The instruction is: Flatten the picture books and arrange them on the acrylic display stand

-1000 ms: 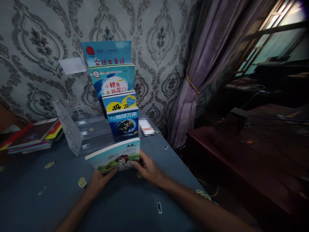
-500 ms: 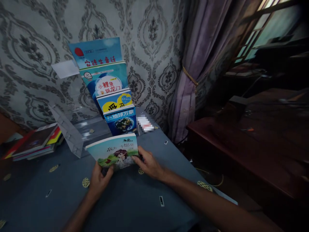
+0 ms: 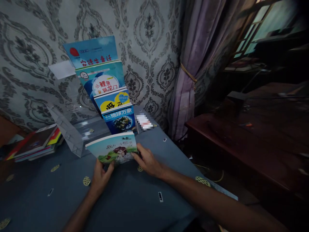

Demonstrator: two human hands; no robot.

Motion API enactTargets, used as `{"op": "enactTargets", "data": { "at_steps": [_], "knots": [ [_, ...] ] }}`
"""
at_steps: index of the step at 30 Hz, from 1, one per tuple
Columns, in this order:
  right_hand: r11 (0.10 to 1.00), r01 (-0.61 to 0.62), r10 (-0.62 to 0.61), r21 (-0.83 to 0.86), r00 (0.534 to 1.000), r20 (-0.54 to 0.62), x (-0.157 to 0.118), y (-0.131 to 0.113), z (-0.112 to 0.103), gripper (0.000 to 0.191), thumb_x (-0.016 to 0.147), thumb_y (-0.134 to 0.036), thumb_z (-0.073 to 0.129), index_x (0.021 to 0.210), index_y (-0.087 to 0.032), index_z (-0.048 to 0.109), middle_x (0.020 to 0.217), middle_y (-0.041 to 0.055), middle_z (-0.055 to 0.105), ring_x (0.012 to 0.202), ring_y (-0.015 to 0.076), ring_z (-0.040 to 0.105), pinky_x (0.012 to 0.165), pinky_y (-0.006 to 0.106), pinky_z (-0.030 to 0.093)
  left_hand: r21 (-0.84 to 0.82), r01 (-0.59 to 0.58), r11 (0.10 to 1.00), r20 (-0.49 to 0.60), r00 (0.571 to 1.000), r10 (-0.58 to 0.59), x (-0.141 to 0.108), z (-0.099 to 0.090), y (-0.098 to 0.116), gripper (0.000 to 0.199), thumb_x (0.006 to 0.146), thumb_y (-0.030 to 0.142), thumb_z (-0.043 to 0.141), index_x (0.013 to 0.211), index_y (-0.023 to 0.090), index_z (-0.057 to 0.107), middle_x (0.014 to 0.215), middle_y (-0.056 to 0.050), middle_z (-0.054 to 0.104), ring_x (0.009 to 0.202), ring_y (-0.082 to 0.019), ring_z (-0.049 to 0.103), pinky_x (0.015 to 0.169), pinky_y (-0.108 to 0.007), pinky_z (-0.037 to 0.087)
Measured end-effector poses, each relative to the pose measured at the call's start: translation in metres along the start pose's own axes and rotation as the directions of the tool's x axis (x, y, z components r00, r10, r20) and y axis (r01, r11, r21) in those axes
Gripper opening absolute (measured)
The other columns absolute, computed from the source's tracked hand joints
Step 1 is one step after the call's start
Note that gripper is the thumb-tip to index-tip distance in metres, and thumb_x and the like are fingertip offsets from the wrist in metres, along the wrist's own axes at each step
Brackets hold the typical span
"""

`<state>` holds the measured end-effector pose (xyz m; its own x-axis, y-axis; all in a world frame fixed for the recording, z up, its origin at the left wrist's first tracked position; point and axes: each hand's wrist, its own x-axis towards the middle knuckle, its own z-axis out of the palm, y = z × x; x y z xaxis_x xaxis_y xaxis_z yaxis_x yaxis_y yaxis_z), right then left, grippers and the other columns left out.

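Looks like a slim book [image 3: 120, 149], closed, with dark lettering and a brown-haired figure over green hills on a pale blue cover (white page edges showing along the top). Tilts back, top edge rising rightward, pinched at bottom left by the left hand [image 3: 102, 175] and at right by the right hand [image 3: 149, 161]. Sits just in front of a blue globe-cover book [image 3: 120, 121].

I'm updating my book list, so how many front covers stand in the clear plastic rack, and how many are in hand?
Blue or teal front covers standing in the clear plastic rack: 4
Blue-and-green paperback held in left hand and right hand: 1
Total: 5
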<state>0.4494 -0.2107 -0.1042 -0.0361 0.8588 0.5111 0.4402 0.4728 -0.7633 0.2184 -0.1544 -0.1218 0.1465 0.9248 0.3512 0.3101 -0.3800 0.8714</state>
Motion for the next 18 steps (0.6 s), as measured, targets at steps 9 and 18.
{"op": "enactTargets", "data": {
  "at_steps": [9,18],
  "knots": [
    [1.000,-0.023,0.022,-0.020,0.998,-0.053,0.004,0.003,0.001,0.012,0.098,-0.031,0.048,0.088,-0.026,0.044,0.070,-0.0033,0.053,0.060,0.0161,0.051,0.058,0.027,0.035,-0.018,-0.032,0.999,0.034,0.999,0.032,0.012,0.004,0.004,0.043,0.080,0.046,0.069,0.110,0.018,0.057,0.113,-0.011,0.071,0.109,-0.027,0.069,0.096,-0.041,0.055],
    [0.997,-0.034,0.026,-0.075,0.994,-0.107,0.017,0.014,0.000,0.016,0.097,-0.037,0.049,0.087,-0.025,0.048,0.067,-0.0027,0.052,0.059,0.0172,0.050,0.058,0.028,0.036,-0.003,-0.101,0.995,0.028,0.995,0.101,0.034,0.013,0.007,0.042,0.081,0.041,0.067,0.114,0.019,0.056,0.110,-0.010,0.073,0.102,-0.026,0.070,0.091,-0.041,0.056]
  ]
}}
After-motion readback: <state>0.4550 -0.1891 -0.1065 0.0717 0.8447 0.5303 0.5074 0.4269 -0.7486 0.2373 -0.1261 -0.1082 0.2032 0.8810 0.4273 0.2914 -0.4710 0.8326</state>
